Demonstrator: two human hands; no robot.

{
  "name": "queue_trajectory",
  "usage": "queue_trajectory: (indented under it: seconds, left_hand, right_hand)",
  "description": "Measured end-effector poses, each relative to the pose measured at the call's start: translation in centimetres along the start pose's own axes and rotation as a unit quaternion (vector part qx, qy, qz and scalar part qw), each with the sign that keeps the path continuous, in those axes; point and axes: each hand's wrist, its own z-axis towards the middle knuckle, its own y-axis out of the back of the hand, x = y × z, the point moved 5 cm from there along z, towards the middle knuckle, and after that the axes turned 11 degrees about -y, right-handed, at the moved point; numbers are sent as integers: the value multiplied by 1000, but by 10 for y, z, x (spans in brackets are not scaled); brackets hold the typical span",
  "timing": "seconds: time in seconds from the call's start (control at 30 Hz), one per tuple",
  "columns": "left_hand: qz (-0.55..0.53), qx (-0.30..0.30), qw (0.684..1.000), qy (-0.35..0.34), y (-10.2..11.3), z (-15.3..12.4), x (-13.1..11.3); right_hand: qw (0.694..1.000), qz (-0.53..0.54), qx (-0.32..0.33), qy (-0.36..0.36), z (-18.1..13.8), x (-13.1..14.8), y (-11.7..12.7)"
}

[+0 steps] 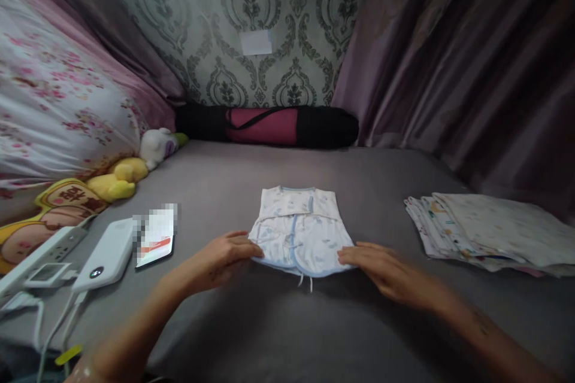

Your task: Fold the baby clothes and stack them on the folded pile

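Baby garment point(299, 230), folded, lies mid-bed on the grey sheet point(269, 323); it looks light and limp, best pinched at its blue-trimmed hem. Left hand point(220, 260) rests loosely open on one corner, right hand point(381, 269) flat at the other. No readable label shows on it.

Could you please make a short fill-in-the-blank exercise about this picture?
1. Both hands rest on a small white baby ____ with blue trim.
2. The left hand touches its left edge; the right hand touches its ____ edge.
3. The stack of folded cloths lies to the ____ of it.
4. The white power bank lies beside a ____.

Missing words: shirt; right; right; phone
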Motion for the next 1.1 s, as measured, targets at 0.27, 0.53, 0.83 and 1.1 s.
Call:
queue_trajectory:
  seconds: [0.27, 0.53, 0.83, 1.1]
  left_hand:
    - [-46, -250, 950, 180, 8, 17, 45]
    - [48, -332, 911, 241, 11, 76, 116]
    - [102, -333, 898, 270, -11, 80, 159]
    - [160, -268, 911, 271, -15, 82, 157]
  right_hand:
    - [987, 14, -90, -130, 37, -27, 6]
    - [970, -83, -135, -185, 114, -71, 5]
    - [938, -52, -141, -312, 139, -114, -18]
    - [896, -84, -188, -394, 133, -99, -21]
